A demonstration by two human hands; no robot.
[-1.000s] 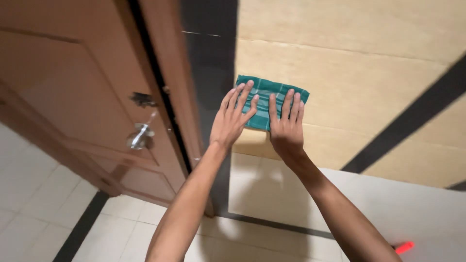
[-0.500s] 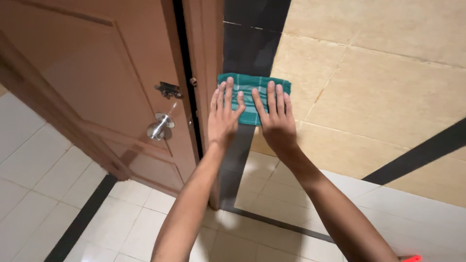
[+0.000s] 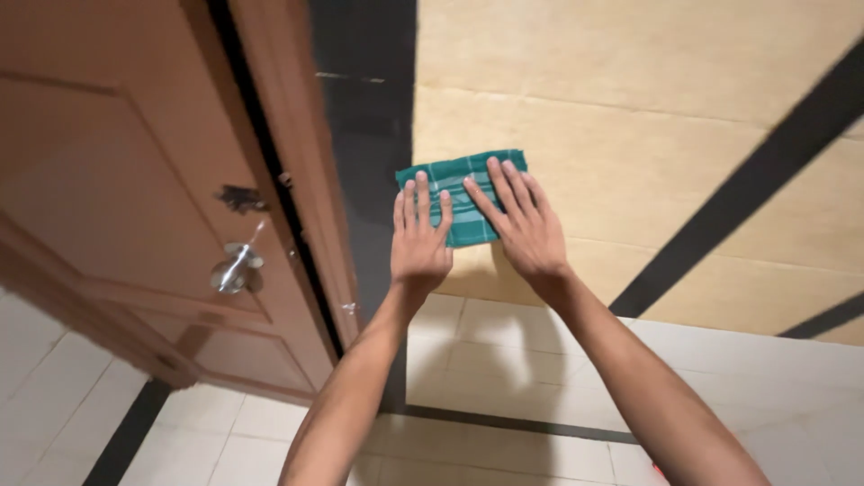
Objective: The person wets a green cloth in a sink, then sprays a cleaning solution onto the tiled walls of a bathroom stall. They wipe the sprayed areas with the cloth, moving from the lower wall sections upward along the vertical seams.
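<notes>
A folded green checked cloth (image 3: 463, 180) lies flat against a beige tiled wall (image 3: 630, 108). My left hand (image 3: 418, 238) presses on the cloth's lower left part with its fingers spread. Beside it, my right hand (image 3: 522, 220) rests flat on the cloth's right part, fingers pointing up and to the left. Both palms push the cloth against the wall; neither hand closes around it.
A brown wooden door (image 3: 135, 180) with a metal lever handle (image 3: 236, 268) stands to the left. A black vertical strip (image 3: 369, 117) runs between the door frame and the beige tiles. Black bands (image 3: 747, 180) cross the wall. White floor tiles (image 3: 504, 360) lie below.
Both hands and the cloth have shifted along the wall, down and slightly right from the black strip onto the beige tile. The view has tilted.
</notes>
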